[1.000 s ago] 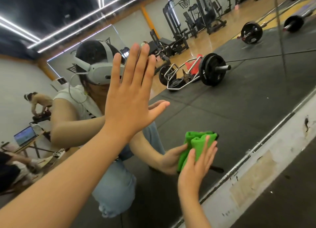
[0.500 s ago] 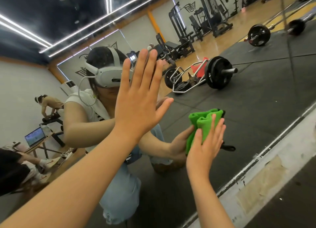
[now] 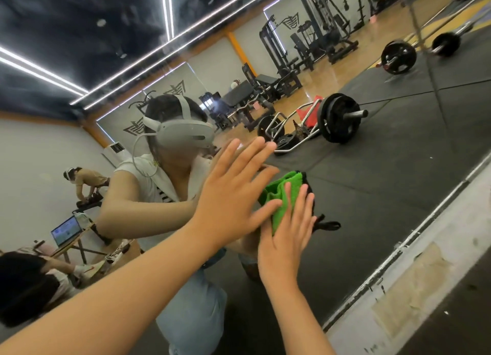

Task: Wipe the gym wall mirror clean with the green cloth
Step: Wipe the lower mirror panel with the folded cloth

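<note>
The gym wall mirror [image 3: 398, 168] fills most of the view and reflects the gym and me. My right hand [image 3: 285, 237] presses the folded green cloth [image 3: 281, 192] flat against the glass with straight fingers. A black strap hangs from the cloth's right side. My left hand [image 3: 233, 195] lies flat on the mirror with fingers spread, just left of the cloth, its thumb overlapping the cloth's lower left edge. Part of the cloth is hidden under both hands.
The mirror's lower frame [image 3: 425, 248] runs diagonally at the right, with a scuffed white wall strip [image 3: 414, 288] below it and dark floor beyond. Reflected in the glass are barbells, weight machines, a laptop on a desk and other people.
The right hand has slid the cloth up the mirror, close beside the left hand. The left hand stays flat on the glass, and the two hands now overlap.
</note>
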A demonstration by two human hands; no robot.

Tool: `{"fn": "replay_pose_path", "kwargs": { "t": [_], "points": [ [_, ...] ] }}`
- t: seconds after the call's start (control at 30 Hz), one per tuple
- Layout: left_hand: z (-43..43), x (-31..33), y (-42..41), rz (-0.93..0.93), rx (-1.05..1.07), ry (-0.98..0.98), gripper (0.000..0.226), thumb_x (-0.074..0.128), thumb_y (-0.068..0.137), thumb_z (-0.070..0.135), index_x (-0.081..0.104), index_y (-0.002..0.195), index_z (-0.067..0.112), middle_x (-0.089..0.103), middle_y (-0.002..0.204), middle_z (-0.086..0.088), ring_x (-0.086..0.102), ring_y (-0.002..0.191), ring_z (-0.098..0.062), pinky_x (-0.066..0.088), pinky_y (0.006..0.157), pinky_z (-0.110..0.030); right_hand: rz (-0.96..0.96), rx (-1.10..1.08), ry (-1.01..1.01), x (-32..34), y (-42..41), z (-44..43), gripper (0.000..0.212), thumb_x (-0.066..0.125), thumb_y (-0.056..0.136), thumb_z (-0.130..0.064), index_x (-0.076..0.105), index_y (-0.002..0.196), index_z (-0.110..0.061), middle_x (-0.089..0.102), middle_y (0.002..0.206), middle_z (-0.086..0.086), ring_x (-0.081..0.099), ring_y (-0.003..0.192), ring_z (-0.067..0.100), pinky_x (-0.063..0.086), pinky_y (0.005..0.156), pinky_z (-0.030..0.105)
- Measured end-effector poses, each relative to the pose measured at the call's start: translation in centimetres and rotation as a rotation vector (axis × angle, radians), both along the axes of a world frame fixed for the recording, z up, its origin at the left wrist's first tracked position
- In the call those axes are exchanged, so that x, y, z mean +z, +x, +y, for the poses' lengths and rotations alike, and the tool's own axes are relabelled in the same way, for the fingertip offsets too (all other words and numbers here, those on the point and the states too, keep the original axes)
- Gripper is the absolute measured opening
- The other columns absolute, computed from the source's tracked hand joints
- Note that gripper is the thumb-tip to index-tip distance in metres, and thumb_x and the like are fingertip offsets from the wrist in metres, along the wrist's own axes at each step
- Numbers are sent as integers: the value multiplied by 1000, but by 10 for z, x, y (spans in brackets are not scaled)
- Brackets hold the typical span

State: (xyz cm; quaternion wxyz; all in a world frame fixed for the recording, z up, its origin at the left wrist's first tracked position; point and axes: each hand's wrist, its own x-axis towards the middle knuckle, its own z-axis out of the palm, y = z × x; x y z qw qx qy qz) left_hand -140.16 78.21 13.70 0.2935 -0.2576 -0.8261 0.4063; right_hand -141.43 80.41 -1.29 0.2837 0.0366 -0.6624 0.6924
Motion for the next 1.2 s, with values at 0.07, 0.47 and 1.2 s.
{"fn": "replay_pose_path", "kwargs": {
  "t": [0.07,0.47,1.2],
  "points": [
    [6,-4,-2,-7,15,23,58,42,94,66,69,109,18,47,152,-7,33,147,-26,7,124,-49,2,1,2,-1,-1,2,65,25,99,-50,-8,155,-42,-16,165,-13,-14,153,12,-16,121,35],
    [3,11,6,122,-33,129,28,53,88,34,67,84,11,61,135,-4,49,134,-26,21,118,-50,122,109,-162,0,16,10,65,39,98,-54,16,156,-36,7,167,-14,1,154,8,8,121,44],
    [-16,-67,-2,-56,51,-474,79,40,96,59,34,152,4,27,159,-21,17,147,-35,2,122,-47,-234,49,-430,-58,14,10,56,33,99,-34,20,152,-38,8,163,-18,-2,149,-8,6,124,39]
  ]
}}
